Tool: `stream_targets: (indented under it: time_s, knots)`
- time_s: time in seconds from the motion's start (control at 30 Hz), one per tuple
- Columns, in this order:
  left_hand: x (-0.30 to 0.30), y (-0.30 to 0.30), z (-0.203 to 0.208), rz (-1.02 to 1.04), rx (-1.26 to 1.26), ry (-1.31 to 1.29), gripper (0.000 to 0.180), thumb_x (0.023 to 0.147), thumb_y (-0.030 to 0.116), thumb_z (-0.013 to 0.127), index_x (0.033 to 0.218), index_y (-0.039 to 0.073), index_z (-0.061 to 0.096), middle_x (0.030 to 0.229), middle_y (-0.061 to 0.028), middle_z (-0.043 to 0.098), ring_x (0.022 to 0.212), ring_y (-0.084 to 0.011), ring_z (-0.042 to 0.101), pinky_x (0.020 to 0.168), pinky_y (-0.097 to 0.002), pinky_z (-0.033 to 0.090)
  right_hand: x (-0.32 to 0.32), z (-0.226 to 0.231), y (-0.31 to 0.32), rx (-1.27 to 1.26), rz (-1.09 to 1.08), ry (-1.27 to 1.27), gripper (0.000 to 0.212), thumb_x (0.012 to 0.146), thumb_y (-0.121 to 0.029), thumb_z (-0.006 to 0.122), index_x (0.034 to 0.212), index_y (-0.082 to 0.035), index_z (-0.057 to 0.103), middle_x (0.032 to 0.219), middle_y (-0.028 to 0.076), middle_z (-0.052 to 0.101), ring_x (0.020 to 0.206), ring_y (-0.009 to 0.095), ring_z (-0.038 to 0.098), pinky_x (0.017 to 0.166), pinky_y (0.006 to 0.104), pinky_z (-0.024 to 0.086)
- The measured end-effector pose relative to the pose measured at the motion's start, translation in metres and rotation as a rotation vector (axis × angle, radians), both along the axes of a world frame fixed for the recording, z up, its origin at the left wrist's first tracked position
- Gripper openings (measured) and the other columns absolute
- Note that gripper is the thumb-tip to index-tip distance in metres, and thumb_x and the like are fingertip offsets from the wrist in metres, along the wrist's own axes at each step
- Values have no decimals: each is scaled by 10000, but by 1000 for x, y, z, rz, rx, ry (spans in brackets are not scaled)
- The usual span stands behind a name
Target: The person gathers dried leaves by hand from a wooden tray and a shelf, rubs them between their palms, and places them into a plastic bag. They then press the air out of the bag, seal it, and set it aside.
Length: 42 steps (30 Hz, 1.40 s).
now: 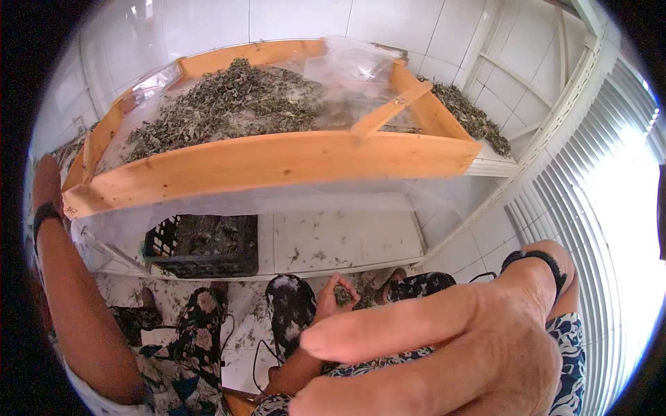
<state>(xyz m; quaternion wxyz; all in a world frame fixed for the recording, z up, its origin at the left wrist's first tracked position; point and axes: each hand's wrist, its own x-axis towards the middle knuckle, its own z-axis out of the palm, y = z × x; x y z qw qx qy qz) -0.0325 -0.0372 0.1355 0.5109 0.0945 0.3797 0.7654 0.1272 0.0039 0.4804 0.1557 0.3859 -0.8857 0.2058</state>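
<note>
My right hand [444, 347] is raised close to the camera and fills the lower right, a black band on its wrist. Its fingers reach leftward and stand apart with nothing between them. My left hand [329, 299] is farther down near my knees, fingers loosely curved around a gap where dark leafy bits show. I cannot tell whether those bits lie behind it. Beyond both hands stands a large wooden-framed tray [291, 165] lined with clear plastic sheet [352, 64]. A heap of dried leaves [232, 97] covers much of it. Neither hand touches the tray.
At left, a co-worker's arm [80, 298] reaches the tray's left corner. A black plastic crate [208, 260] sits on the lower white shelf [347, 239] among leaf scraps. More dried leaves [472, 118] lie beyond the tray. A slatted panel [583, 194] stands at right.
</note>
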Motion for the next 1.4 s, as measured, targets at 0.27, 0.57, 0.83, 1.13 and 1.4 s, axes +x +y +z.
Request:
stream_targets:
  time_s: [0.27,0.57,0.83,1.13,1.4]
  knots:
    - [73,15,-68,-133,164,-385,284,944,283,537,775,56,506,728,-71,528,639,-218,514,655,-388,497,-21,2,-6,-27,13,-27,201,755,-233,612,863,-64,632,874,107,628,829,280,617,744,395,510]
    - [75,38,-92,-170,62,-473,290,956,285,511,794,47,541,741,-72,532,773,-184,545,730,-373,475,-44,14,16,-42,-85,-18,243,723,-255,588,813,-30,610,876,123,618,835,303,598,722,397,498]
    - [60,26,-50,-112,-4,350,369,906,420,571,739,94,523,745,-69,519,714,-240,548,700,-420,386,-201,34,145,510,-509,-353,119,772,-72,585,838,21,618,712,95,589,672,185,536,630,326,446]
    - [54,27,-69,-86,-9,252,402,880,452,587,713,89,546,680,-77,529,676,-244,541,710,-473,394,-272,-21,204,788,-760,-669,534,668,-136,703,1164,-6,553,1025,171,623,828,258,601,700,367,481]
    - [51,28,-81,-65,-7,228,360,876,414,599,743,83,551,673,-82,539,690,-244,552,714,-460,405,-293,-43,202,996,-531,-541,267,712,-105,631,949,5,579,864,172,620,825,286,623,677,402,497]
